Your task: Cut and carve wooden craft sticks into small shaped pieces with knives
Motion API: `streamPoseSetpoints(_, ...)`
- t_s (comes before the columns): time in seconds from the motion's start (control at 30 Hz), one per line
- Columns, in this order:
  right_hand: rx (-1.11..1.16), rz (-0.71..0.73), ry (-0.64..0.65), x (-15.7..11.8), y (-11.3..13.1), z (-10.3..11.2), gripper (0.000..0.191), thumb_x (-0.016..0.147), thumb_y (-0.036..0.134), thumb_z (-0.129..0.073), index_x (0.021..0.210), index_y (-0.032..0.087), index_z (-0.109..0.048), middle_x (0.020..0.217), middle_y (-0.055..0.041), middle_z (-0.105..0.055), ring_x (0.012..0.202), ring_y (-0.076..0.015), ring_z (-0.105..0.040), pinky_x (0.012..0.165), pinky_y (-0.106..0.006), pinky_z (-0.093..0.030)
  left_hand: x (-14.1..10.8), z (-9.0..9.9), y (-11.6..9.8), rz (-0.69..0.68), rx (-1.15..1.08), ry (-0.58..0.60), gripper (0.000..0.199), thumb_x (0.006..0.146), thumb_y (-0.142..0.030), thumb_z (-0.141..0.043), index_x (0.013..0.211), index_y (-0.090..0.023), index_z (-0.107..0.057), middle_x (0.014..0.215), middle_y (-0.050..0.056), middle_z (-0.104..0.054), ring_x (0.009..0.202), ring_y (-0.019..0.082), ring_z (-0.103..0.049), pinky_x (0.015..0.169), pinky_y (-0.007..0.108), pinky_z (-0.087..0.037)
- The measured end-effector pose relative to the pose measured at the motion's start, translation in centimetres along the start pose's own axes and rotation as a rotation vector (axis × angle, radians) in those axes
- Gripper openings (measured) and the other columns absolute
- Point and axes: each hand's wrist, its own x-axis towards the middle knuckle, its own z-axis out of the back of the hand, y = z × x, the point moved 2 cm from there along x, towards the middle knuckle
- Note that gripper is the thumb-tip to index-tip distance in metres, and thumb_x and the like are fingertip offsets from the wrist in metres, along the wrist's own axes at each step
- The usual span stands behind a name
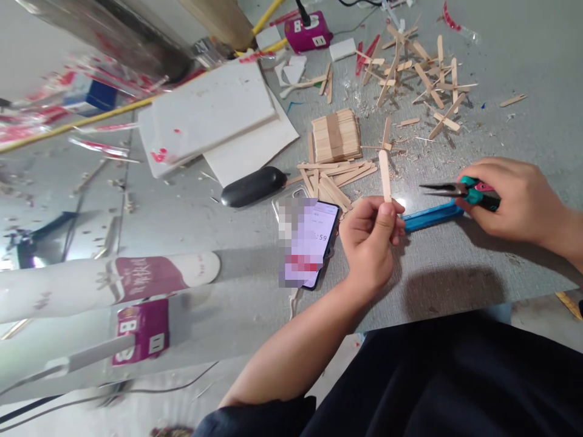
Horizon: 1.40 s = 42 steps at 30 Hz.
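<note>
My left hand (371,240) pinches the lower end of a wooden craft stick (385,173), which stands upright from the fingers. My right hand (514,194) is wrapped round the teal and black handles of a pair of long-nose pliers (449,189). Their dark jaws point left toward the stick but are apart from it. Below the jaws a blue strip-like object (430,217) lies on the table, its left end near my left fingertips. Beyond the left hand are a banded bundle of craft sticks (336,135) and several loose sticks (337,182).
Joined and broken stick pieces (410,67) lie scattered at the back. Left of my hand are a phone (314,243), a dark oblong case (254,186) and white boards (209,115). A purple power adapter (308,31) stands behind; a white cup-like container (109,282) lies at left.
</note>
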Motion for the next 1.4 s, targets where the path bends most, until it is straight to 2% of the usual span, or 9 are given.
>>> streamPoseSetpoints(0.17, 0.019, 0.29, 0.114, -0.8, 1.9, -1.0, 0.028, 0.101, 0.035, -0.073, 0.124, 0.019, -0.073, 0.119, -0.0173, -0.081, 0.109, -0.0361, -0.075, 0.091, -0.049, -0.055, 0.6, 0.6, -0.4, -0.022, 0.059, -0.078, 0.045, 0.101, -0.067, -0.09, 0.089, -0.024, -0.081, 0.065, -0.003, -0.07, 0.047, 0.007, -0.053, 0.042, 0.022, -0.039)
streamPoseSetpoints(0.27, 0.007, 0.354, 0.192, -1.8, 3.7, -2.3, 0.025, 0.087, 0.022, -0.078, 0.112, 0.019, -0.075, 0.115, -0.0164, -0.08, 0.107, -0.0358, -0.072, 0.092, -0.049, -0.052, 0.8, 0.9, -0.7, -0.064, 0.108, -0.108, 0.043, 0.105, -0.064, -0.087, 0.092, -0.024, -0.083, 0.06, -0.004, -0.067, 0.045, 0.007, -0.051, 0.042, 0.022, -0.037)
streamPoseSetpoints(0.5, 0.015, 0.345, 0.141, -3.7, 6.6, -4.2, 0.036, 0.091, 0.037, -0.096, 0.112, 0.015, -0.077, 0.111, -0.0102, -0.08, 0.102, -0.0283, -0.065, 0.096, -0.045, -0.047, 0.9, 2.0, -0.4, -0.253, 0.09, -0.115, 0.028, 0.113, -0.045, -0.083, 0.1, -0.021, -0.088, 0.06, -0.004, -0.066, 0.049, 0.007, -0.06, 0.05, 0.019, -0.047)
streamPoseSetpoints(0.63, -0.018, 0.317, 0.182, -3.9, 6.9, -3.9, 0.036, 0.096, 0.039, -0.094, 0.116, 0.014, -0.078, 0.12, -0.0118, -0.08, 0.114, -0.0302, -0.064, 0.102, -0.045, -0.047, 1.1, 2.3, -0.1, -0.259, 0.056, -0.165, 0.026, 0.111, -0.043, -0.086, 0.097, -0.021, -0.088, 0.062, -0.004, -0.068, 0.05, 0.008, -0.062, 0.05, 0.019, -0.048)
streamPoseSetpoints(0.8, -0.086, 0.312, 0.18, -3.7, 7.2, -3.6, 0.051, 0.088, 0.052, -0.103, 0.111, 0.015, -0.077, 0.112, -0.0092, -0.081, 0.106, -0.0287, -0.063, 0.095, -0.045, -0.047, 1.5, 2.1, 0.1, -0.253, 0.045, -0.189, 0.028, 0.109, -0.046, -0.088, 0.096, -0.021, -0.088, 0.062, -0.004, -0.068, 0.047, 0.006, -0.056, 0.047, 0.018, -0.044)
streamPoseSetpoints(1.0, 0.007, 0.312, -0.004, -2.7, 5.5, -3.2, 0.046, 0.111, 0.062, -0.073, 0.113, 0.015, -0.076, 0.112, -0.0137, -0.079, 0.099, -0.0302, -0.065, 0.086, -0.047, -0.048, 2.2, 1.8, 0.4, -0.173, 0.022, -0.181, 0.039, 0.106, -0.059, -0.089, 0.093, -0.022, -0.085, 0.058, -0.006, -0.062, 0.045, 0.006, -0.05, 0.048, 0.02, -0.042)
streamPoseSetpoints(1.1, 0.008, 0.228, -0.068, -0.8, 3.5, -3.2, 0.035, 0.115, 0.048, -0.069, 0.122, 0.015, -0.075, 0.12, -0.0162, -0.079, 0.108, -0.0314, -0.068, 0.095, -0.047, -0.051, 2.5, 1.3, 0.6, -0.152, -0.03, -0.121, 0.045, 0.1, -0.065, -0.094, 0.09, -0.022, -0.082, 0.057, -0.007, -0.055, 0.045, 0.007, -0.045, 0.047, 0.022, -0.041)
streamPoseSetpoints(1.23, 0.009, 0.181, 0.184, 1.9, 1.9, -4.3, 0.052, 0.106, 0.062, -0.079, 0.135, 0.019, -0.075, 0.131, -0.0161, -0.079, 0.119, -0.0364, -0.069, 0.099, -0.048, -0.05, 2.5, 0.6, 0.8, -0.169, -0.102, -0.053, 0.051, 0.098, -0.068, -0.093, 0.084, -0.024, -0.073, 0.051, -0.012, -0.037, 0.041, 0.007, -0.031, 0.042, 0.023, -0.03)
streamPoseSetpoints(1.4, 0.025, 0.072, 0.361, 2.7, 2.3, -5.7, 0.029, 0.111, 0.048, -0.071, 0.121, 0.021, -0.079, 0.125, -0.0151, -0.078, 0.116, -0.0337, -0.067, 0.095, -0.045, -0.048, 1.7, 0.0, 0.9, -0.266, -0.069, 0.002, 0.052, 0.098, -0.068, -0.094, 0.084, -0.023, -0.072, 0.054, -0.012, -0.04, 0.042, 0.005, -0.028, 0.043, 0.021, -0.03)
